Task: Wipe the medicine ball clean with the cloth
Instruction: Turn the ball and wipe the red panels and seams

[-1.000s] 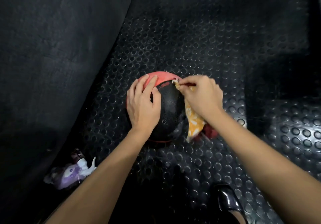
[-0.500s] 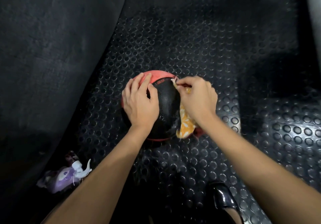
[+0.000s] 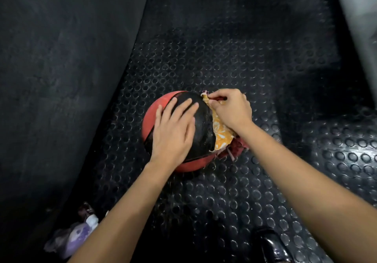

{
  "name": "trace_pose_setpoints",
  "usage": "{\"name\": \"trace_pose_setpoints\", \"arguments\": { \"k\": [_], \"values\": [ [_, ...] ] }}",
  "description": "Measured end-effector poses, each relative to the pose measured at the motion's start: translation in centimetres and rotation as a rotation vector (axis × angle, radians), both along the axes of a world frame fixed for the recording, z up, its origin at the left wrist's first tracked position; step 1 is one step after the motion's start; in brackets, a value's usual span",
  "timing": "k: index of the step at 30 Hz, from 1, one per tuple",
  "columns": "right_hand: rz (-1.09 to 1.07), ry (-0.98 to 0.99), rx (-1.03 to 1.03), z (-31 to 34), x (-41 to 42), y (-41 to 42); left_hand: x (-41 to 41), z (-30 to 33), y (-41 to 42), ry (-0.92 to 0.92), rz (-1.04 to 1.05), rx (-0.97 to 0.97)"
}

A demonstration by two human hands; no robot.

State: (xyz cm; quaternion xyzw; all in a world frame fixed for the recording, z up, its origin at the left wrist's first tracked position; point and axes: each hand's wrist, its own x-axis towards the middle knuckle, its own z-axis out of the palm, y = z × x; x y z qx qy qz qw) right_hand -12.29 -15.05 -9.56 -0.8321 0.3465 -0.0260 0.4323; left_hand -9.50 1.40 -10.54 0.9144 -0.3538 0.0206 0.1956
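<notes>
Head view: the left hand [image 3: 173, 134] lies flat, fingers straight, on a red-and-black medicine ball [image 3: 204, 128]. The right hand [image 3: 230, 109] pinches an orange cloth [image 3: 221, 134] against its side.

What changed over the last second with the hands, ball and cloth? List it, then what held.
The left hand went from fingers pointing straight up the medicine ball to fingers angled toward the right, spread flat on the black panel. The ball seems turned a little, with more red now showing at its left. The right hand kept pinching the orange cloth against the ball's right side. The purple bottle stayed put.
</notes>
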Motion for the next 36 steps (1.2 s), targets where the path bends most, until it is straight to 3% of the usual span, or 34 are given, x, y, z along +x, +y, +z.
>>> {"name": "trace_pose_setpoints", "arguments": {
  "k": [3,6,13,18,23,28,32,36],
  "values": [
    [0.019,-0.052,0.063,-0.6,0.8,-0.8,0.8,-0.4,0.1,-0.091,-0.035,0.085],
    [-0.003,-0.097,0.063,-1.0,0.6,-0.4,1.3,-0.8,0.3,-0.117,0.003,0.032],
    [0.108,-0.25,-0.16,0.3,-3.6,5.9,1.9,-1.3,1.7,-0.116,0.076,-0.101],
    [-0.036,-0.115,-0.124,0.0,-1.6,3.8,1.3,-1.5,2.0,-0.152,0.06,-0.078],
    [0.126,-0.146,-0.21,0.9,-4.2,5.7,1.0,-1.6,1.0,-0.209,0.077,-0.046],
    [-0.023,-0.013,-0.144,0.5,-1.6,2.5,0.3,-1.7,0.6,-0.227,0.084,-0.014],
    [0.122,-0.108,-0.169,1.3,-3.8,4.8,0.3,-1.6,0.4,-0.243,0.064,-0.003],
    [-0.003,-0.019,-0.132,0.8,-0.9,2.0,-0.2,-1.8,0.2,-0.24,0.077,0.022]
  ]
}}
